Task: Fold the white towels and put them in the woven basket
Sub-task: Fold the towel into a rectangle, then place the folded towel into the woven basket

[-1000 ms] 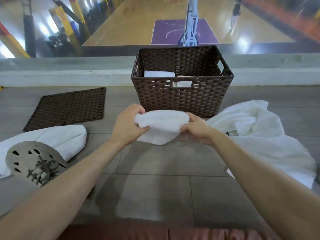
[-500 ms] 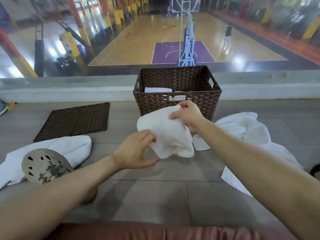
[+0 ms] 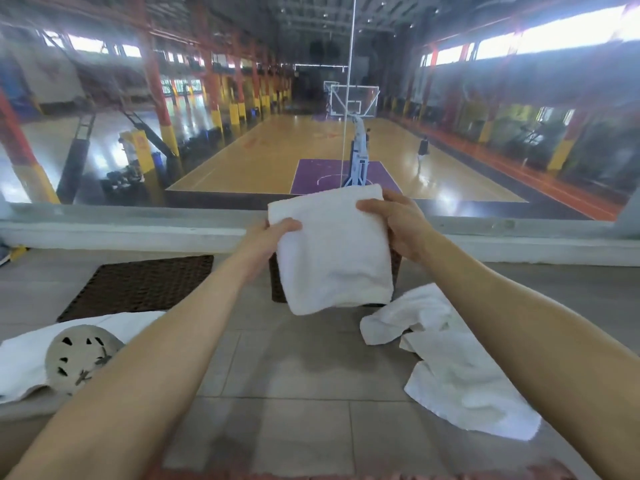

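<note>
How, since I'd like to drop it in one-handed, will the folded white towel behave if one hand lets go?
Probably floppy: the folded white towel hangs rounded below the left hand and right hand gripping its upper sides, so it would likely droop and unfold. Likely light: thumb-and-finger grips alone hold it up.

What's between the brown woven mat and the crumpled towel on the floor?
Head view: the woven basket stands between the woven mat and the crumpled towel, mostly hidden behind the folded towel gripped by the left hand and right hand.

Towel [image 3: 334,251] before basket [image 3: 278,285], mat [image 3: 138,285] to left
</note>
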Action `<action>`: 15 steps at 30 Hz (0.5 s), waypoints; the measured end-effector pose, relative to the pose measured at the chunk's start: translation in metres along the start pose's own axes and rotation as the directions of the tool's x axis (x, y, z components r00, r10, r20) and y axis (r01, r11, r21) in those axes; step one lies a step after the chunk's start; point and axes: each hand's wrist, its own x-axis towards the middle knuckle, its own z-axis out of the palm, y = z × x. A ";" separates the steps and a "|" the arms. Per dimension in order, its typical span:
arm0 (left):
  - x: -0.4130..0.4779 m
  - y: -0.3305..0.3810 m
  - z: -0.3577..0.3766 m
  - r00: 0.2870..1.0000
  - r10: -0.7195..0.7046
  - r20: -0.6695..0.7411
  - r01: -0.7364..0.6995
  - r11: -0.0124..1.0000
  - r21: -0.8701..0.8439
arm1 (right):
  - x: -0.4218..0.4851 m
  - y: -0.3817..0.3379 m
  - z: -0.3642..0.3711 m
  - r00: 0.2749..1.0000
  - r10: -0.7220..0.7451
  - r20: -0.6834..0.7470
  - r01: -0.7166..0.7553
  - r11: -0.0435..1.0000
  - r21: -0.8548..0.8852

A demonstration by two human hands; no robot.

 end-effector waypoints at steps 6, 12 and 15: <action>-0.005 0.038 0.032 0.975 0.129 -0.180 -0.108 0.987 0.122 | 0.000 0.020 0.001 0.992 0.063 0.107 -0.061 0.998 -0.027; -0.001 0.074 0.027 0.986 0.167 0.005 -0.165 0.967 0.192 | 0.017 -0.026 -0.005 0.996 -0.071 0.062 0.073 0.997 -0.036; 0.002 0.091 0.034 0.988 0.148 0.050 -0.155 0.969 0.194 | 0.020 -0.045 -0.011 0.995 -0.103 -0.004 0.102 0.993 -0.052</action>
